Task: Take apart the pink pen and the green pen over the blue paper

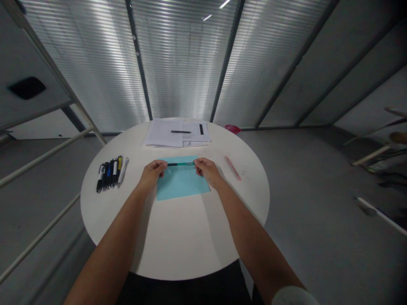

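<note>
I have a slim pen (pixel 181 164), dark with a green middle section, held level between my hands, one end in each. My left hand (pixel 151 174) and my right hand (pixel 206 171) are both curled closed, gripping it. (From this angle, I can't tell whether the pen touches the paper below.) It sits over the upper part of a light blue sheet of paper (pixel 182 182), which lies on a round white table (pixel 178 241).

Beyond the blue sheet is a stack of white printed papers (pixel 162 133) near the far edge, with a black pen (pixel 180 131) lying across it. Left of my left hand, a tight row of pens and markers (pixel 110 173) lies side by side, with a white marker (pixel 123 170) at the end nearest me. Right of my right hand, a slender pink stick (pixel 232 167) lies at a slant. Past the far rim is a pink object (pixel 232 128), too blurred to name.
</note>
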Motion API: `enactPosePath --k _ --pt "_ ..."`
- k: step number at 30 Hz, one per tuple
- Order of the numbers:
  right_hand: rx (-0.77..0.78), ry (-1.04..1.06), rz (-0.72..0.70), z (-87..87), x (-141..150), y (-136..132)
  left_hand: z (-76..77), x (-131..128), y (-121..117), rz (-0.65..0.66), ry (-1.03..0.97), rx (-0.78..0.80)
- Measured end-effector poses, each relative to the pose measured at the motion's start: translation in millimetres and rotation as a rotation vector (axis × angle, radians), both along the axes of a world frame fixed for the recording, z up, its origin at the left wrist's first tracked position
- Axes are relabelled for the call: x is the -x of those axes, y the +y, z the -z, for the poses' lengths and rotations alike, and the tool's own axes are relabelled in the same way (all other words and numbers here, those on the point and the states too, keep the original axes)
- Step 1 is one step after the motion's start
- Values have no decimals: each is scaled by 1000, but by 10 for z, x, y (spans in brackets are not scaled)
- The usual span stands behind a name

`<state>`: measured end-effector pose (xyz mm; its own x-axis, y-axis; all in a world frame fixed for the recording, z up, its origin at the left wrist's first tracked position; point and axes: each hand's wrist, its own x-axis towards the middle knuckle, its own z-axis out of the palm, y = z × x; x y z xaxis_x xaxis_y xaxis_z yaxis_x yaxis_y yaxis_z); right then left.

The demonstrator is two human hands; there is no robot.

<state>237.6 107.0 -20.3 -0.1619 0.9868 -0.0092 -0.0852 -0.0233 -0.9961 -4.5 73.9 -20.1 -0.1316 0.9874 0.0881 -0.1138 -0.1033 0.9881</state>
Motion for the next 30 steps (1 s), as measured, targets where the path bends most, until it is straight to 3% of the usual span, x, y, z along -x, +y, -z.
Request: enactPosePath --k 30 --pt "12 -14 -5 -69 16 -43 -14 3 -13 4 8 23"
